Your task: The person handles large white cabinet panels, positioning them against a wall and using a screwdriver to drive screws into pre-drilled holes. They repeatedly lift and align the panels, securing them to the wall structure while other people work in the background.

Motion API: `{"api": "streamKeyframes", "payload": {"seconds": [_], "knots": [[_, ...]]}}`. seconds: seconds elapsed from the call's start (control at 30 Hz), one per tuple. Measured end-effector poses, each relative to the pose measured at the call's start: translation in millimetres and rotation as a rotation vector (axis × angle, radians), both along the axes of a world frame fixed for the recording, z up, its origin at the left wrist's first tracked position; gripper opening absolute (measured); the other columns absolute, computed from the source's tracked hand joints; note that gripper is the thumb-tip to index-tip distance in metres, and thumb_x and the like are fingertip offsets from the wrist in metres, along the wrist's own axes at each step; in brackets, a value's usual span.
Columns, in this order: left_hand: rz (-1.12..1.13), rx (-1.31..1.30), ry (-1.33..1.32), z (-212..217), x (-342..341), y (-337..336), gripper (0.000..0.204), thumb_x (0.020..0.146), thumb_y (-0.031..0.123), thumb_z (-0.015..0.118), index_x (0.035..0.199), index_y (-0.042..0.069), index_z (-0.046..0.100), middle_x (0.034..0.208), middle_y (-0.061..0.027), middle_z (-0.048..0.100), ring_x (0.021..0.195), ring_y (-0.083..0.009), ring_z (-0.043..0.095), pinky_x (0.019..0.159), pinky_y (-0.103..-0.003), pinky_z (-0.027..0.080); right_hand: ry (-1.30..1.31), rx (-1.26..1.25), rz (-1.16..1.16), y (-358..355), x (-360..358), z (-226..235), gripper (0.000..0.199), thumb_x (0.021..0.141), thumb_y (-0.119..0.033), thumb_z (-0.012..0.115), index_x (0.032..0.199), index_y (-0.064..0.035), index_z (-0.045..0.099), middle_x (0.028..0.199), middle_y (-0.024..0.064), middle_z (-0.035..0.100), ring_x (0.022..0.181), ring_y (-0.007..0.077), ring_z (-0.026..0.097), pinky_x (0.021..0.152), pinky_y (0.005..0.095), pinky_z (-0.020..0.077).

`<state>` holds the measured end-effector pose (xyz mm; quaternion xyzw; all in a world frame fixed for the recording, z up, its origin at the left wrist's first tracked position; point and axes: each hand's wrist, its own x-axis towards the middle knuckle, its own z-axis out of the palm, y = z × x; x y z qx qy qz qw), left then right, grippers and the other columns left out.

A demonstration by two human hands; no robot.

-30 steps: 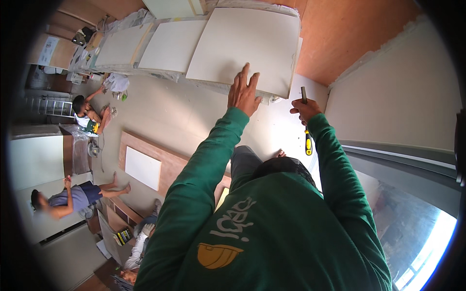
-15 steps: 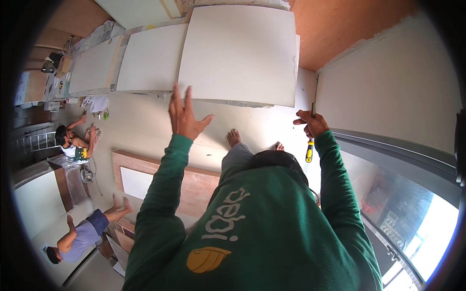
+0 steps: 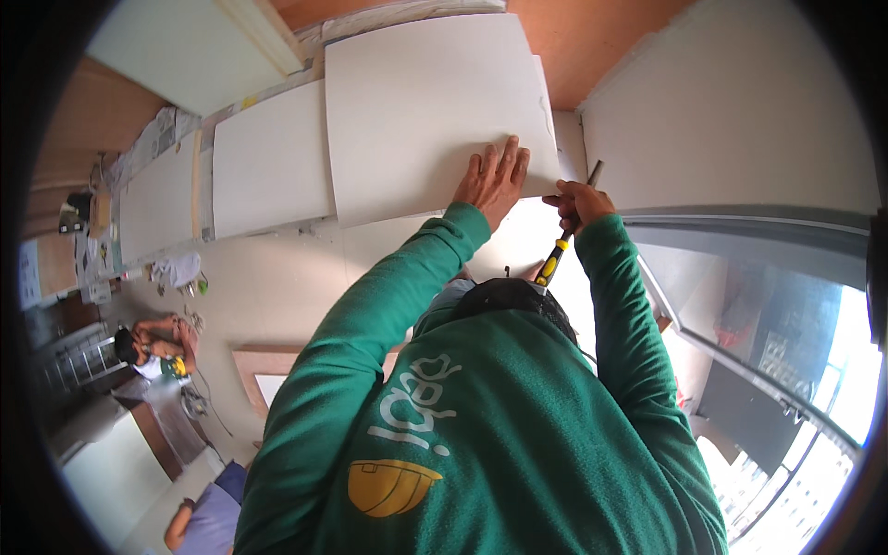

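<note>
Panel [image 3: 421, 116] beneath loosely spread left hand [image 3: 493, 185]; right hand [image 3: 583, 205] curled around yellow-black tool [image 3: 552, 261].

White panel [image 3: 416, 120] smooth, matt; tool handle [image 3: 552, 264] plastic-looking, shaft [image 3: 596, 172] dull metal; sleeves [image 3: 356, 319] matt cloth.

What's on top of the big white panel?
The left hand lies on the big white panel, near its closest edge. The patch under that hand is covered, so it can't be seen.
</note>
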<state>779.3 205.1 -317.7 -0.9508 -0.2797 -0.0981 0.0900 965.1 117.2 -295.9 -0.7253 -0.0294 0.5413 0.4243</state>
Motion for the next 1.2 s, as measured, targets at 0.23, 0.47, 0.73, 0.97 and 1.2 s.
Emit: {"api": "streamKeyframes", "payload": {"seconds": [0.23, 0.47, 0.73, 0.97, 1.2], "knots": [[-0.198, 0.096, 0.026, 13.8, -8.0, 7.9, 0.057, 0.087, 0.014, 0.062, 0.14, 0.0, 0.048, 0.146, -0.0203, 0.048, 0.122, -0.0412, 0.053, 0.099, -0.045, 0.051, -0.01, 0.02, -0.066, -4.5, -4.2, 20.0, 0.03, 0.092, -0.025, 0.063, 0.074, -0.0018, 0.065, 0.077, 0.0066, 0.07, 0.054, 0.0121, 0.046, 0.05, 0.03, 0.0395], [-0.288, 0.183, -0.123, 103.0, -5.8, 37.2, 0.04, 0.085, 0.011, 0.061, 0.123, -0.001, 0.059, 0.123, -0.0192, 0.067, 0.105, -0.0362, 0.067, 0.088, -0.041, 0.058, 0.094, 0.308, -0.098, -2.9, -1.1, 118.9, 0.019, 0.091, -0.016, 0.061, 0.092, 0.0026, 0.067, 0.088, 0.013, 0.076, 0.052, 0.0081, 0.037, 0.047, 0.0255, 0.0353], [-0.206, 0.265, -0.054, 166.9, 12.1, 68.9, 0.033, 0.084, 0.024, 0.074, 0.105, 0.007, 0.056, 0.093, -0.0107, 0.069, 0.079, -0.028, 0.072, 0.063, -0.041, 0.059, 0.013, 0.476, 0.016, 24.7, 6.7, 164.7, 0.026, 0.089, -0.018, 0.054, 0.091, 0.003, 0.07, 0.08, 0.0069, 0.07, 0.055, 0.009, 0.038, 0.05, 0.0276, 0.0351], [-0.292, 0.156, -0.032, 220.2, 22.9, 97.0, 0.032, 0.086, 0.021, 0.07, 0.11, 0.006, 0.055, 0.088, -0.0141, 0.068, 0.075, -0.0346, 0.07, 0.061, -0.045, 0.058, 0.045, 0.593, 0.018, 44.4, 4.8, 206.9, 0.026, 0.088, -0.019, 0.053, 0.097, 0.0017, 0.066, 0.086, 0.0064, 0.072, 0.055, 0.0086, 0.038, 0.05, 0.0265, 0.0354], [-0.319, 0.064, -0.1, 247.1, 28.8, 120.4, 0.038, 0.087, 0.015, 0.067, 0.12, 0.005, 0.054, 0.099, -0.0179, 0.068, 0.08, -0.041, 0.067, 0.068, -0.05, 0.055, -0.06, 0.619, 0.122, 70.5, 15.5, 234.7, 0.028, 0.087, -0.024, 0.055, 0.096, 0.0009, 0.065, 0.087, 0.0074, 0.072, 0.056, 0.0098, 0.043, 0.054, 0.0287, 0.0405]]}}
